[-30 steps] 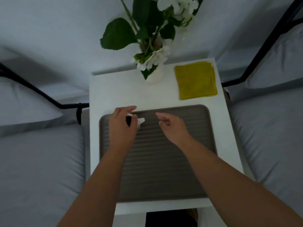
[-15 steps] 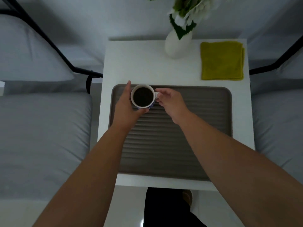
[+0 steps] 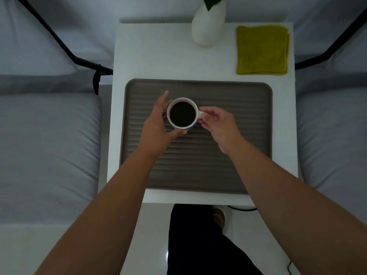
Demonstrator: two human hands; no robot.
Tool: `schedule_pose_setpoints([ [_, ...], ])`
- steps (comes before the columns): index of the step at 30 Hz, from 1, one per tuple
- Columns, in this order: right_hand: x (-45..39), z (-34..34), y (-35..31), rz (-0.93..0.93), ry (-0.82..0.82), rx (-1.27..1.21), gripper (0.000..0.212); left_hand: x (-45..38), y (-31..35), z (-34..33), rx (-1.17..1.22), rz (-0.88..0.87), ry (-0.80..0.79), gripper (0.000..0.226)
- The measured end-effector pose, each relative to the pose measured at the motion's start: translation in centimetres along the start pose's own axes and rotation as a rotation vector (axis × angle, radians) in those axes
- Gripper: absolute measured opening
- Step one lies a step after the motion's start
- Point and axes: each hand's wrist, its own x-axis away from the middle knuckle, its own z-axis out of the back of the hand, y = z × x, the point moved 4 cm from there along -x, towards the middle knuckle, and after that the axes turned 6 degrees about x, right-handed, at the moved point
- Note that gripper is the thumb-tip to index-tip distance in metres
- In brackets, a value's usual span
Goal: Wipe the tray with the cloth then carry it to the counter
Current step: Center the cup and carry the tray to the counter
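Observation:
A ribbed brown tray [image 3: 234, 124] lies on a small white table [image 3: 151, 56]. A white mug [image 3: 182, 113] with dark liquid is above the tray's left half; whether it rests on the tray I cannot tell. My left hand [image 3: 158, 124] cups the mug's left side, thumb curled under its near rim. My right hand [image 3: 218, 124] pinches the mug's handle on the right. A folded yellow-green cloth [image 3: 262, 49] lies flat at the table's far right corner, untouched.
A white vase [image 3: 207, 26] with green leaves stands at the table's far edge, left of the cloth. Grey cushioned seats with black metal frames flank the table on both sides. My dark-trousered leg and shoe show below the near edge.
The view has tilted down and closer, so the flowers have left the frame. Both hands have come to hold the mug, which now sits nearer to me over the tray.

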Motion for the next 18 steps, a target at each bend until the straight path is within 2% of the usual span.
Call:
schedule_pose_setpoints([
  [14, 4.7, 2.9, 3.6, 0.000, -0.008, 0.018, 0.019, 4.9, 0.0, -3.7, 0.004, 0.046, -0.059, 0.109],
  [16, 4.7, 3.9, 3.8, 0.012, 0.025, 0.049, 0.021, 5.2, 0.0, -3.3, 0.000, 0.065, -0.076, 0.115],
  [18, 5.0, 6.2, 4.0, 0.071, 0.155, 0.156, 0.024, 5.5, -0.1, -2.1, -0.026, 0.065, -0.020, 0.109],
])
